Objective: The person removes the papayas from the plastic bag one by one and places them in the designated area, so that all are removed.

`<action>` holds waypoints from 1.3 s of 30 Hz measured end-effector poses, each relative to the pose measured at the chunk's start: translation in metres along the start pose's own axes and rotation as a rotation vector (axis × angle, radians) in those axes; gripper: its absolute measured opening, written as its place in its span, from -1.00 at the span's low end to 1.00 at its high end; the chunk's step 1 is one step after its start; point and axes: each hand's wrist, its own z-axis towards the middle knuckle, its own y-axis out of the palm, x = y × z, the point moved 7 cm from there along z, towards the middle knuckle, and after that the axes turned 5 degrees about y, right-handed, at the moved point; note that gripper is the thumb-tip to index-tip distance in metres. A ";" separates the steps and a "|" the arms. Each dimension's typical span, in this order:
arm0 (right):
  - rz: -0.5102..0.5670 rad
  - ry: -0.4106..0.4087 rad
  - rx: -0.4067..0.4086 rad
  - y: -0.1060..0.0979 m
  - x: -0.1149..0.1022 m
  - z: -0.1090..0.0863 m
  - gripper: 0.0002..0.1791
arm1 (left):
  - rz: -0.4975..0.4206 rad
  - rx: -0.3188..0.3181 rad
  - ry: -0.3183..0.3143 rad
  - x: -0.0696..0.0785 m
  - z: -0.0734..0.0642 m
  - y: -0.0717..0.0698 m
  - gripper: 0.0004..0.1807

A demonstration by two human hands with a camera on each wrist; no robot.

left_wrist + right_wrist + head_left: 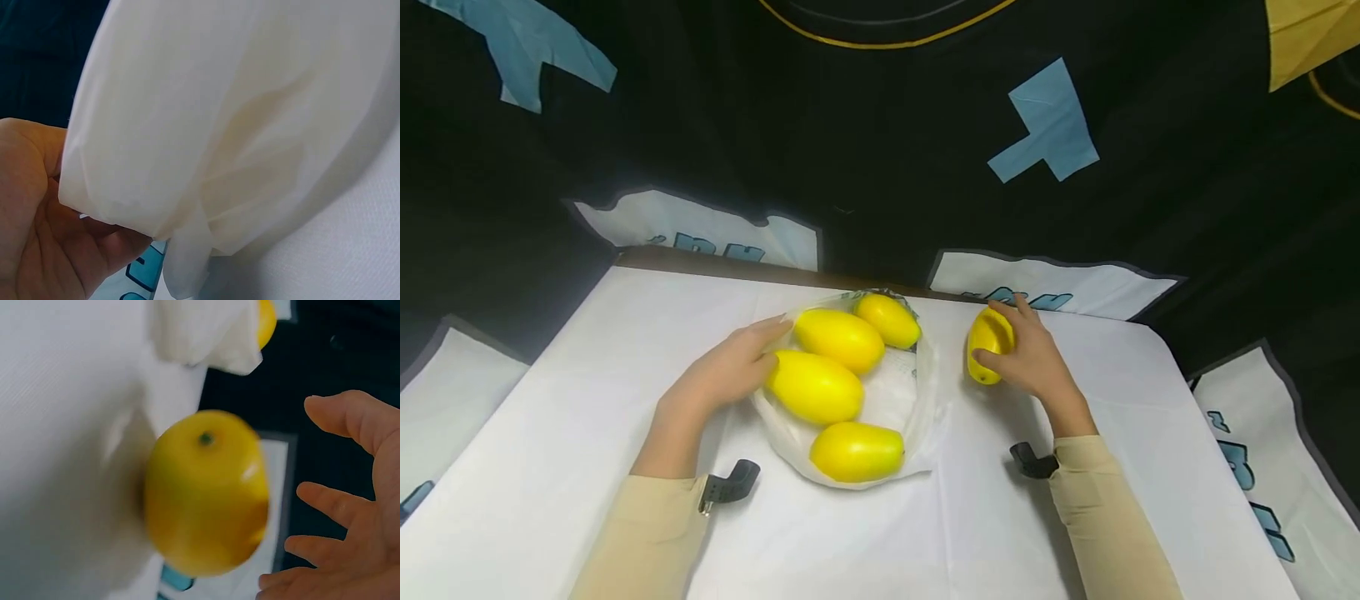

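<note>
A white plastic bag [887, 392] with its mouth spread lies mid-table, holding several yellow mangoes [816, 387]. My left hand [730, 367] reaches over the bag's left rim, fingers extended beside the mangoes. The left wrist view shows the bag's wall [156, 125] in front of those fingertips. Right of the bag, a single mango [991, 342] sits on the white cloth. My right hand [1026, 350] is around its right side, thumb and fingers spread. In the right wrist view a gap shows between the fingers [334, 503] and this mango [206, 494], whose green stem spot faces the camera.
A white cloth covers the table [820, 550]. A black curtain [850, 125] with pieces of blue tape [1052, 125] stands behind it. Lettered white sheets [1045, 283] hang past the table's back edge. A dark strap device [730, 483] is on each wrist.
</note>
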 end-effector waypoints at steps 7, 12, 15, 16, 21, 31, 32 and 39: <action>0.000 -0.164 0.069 -0.007 -0.050 -0.013 -0.16 | 0.011 -0.001 0.001 -0.002 0.001 0.000 -0.40; 0.013 -0.289 0.050 -0.002 -0.086 -0.023 -0.18 | 0.011 -0.004 -0.007 -0.003 0.002 0.000 -0.39; 0.016 -0.354 0.011 0.007 -0.103 -0.028 -0.20 | 0.014 -0.007 -0.014 -0.004 0.002 0.000 -0.39; 0.017 -0.376 -0.005 0.011 -0.108 -0.029 -0.21 | 0.015 -0.009 -0.018 -0.004 0.002 0.000 -0.39; 0.015 -0.507 -0.117 0.033 -0.137 -0.035 -0.23 | 0.006 -0.011 -0.028 -0.005 0.001 0.000 -0.39; -0.058 -0.674 -0.388 0.079 -0.187 -0.044 -0.19 | 0.004 -0.008 -0.014 -0.003 0.004 -0.003 -0.40; -0.069 -0.669 -0.405 0.084 -0.190 -0.046 -0.20 | 0.003 -0.009 -0.015 -0.003 0.003 -0.003 -0.40; -0.084 -0.695 -0.481 0.108 -0.201 -0.055 -0.24 | -0.008 -0.001 -0.009 -0.002 -0.001 -0.001 -0.40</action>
